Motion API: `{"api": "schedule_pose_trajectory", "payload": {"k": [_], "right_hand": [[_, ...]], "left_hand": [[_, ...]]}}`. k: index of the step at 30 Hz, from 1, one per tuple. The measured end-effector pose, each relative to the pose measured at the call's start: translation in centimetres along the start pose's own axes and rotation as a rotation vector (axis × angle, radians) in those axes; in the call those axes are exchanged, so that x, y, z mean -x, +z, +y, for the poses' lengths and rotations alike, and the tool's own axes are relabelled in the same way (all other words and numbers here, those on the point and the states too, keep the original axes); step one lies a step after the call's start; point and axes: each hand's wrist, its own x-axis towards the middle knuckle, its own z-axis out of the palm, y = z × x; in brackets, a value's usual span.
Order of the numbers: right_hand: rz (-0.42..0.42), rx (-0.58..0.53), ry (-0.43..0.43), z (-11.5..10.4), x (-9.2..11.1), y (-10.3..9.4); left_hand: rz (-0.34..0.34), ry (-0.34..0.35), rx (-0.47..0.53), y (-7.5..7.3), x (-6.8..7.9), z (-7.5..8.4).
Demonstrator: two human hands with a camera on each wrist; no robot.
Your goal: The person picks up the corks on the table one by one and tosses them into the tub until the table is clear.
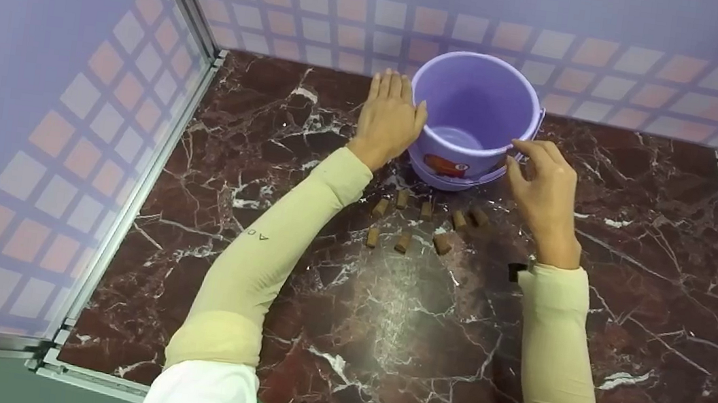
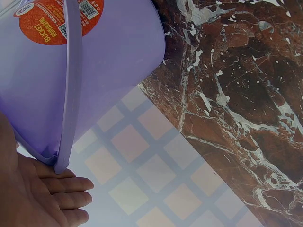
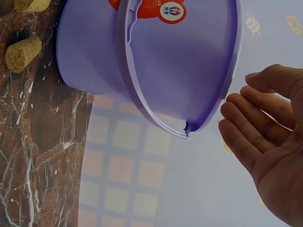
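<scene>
A purple bucket [image 1: 448, 147] stands upright at the back of the table, its inside bare and its handle [image 2: 72, 85] hanging down at the front. My left hand [image 1: 388, 117] lies along the bucket's left side, fingers straight, next to the handle's hinge in the left wrist view. At the right side of the rim is my right hand [image 1: 545, 183], its fingers loosely bent, holding nothing; in the right wrist view the fingertips are right by the rim. Several corks [image 1: 402, 242] lie in two loose rows in front of the bucket, one cork [image 3: 22, 54] showing large in the right wrist view.
The dark red marbled table [image 1: 383, 341] is enclosed by purple panels [image 1: 327, 13] with a tile pattern at the back and sides. Metal framing [image 1: 149, 182] runs along the table's left edge. The back panel is close behind the bucket.
</scene>
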Motion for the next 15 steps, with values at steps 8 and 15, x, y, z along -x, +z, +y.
{"api": "schedule_pose_trajectory", "payload": {"k": [8,15], "right_hand": [[0.007,-0.010,0.039,0.2,0.7,-0.1],[0.001,-0.012,0.066,1.0,1.6,0.2]], "left_hand": [[0.046,0.020,0.007,0.2,-0.1,-0.1],[0.044,0.018,0.002,0.2,-0.1,-0.1]]}}
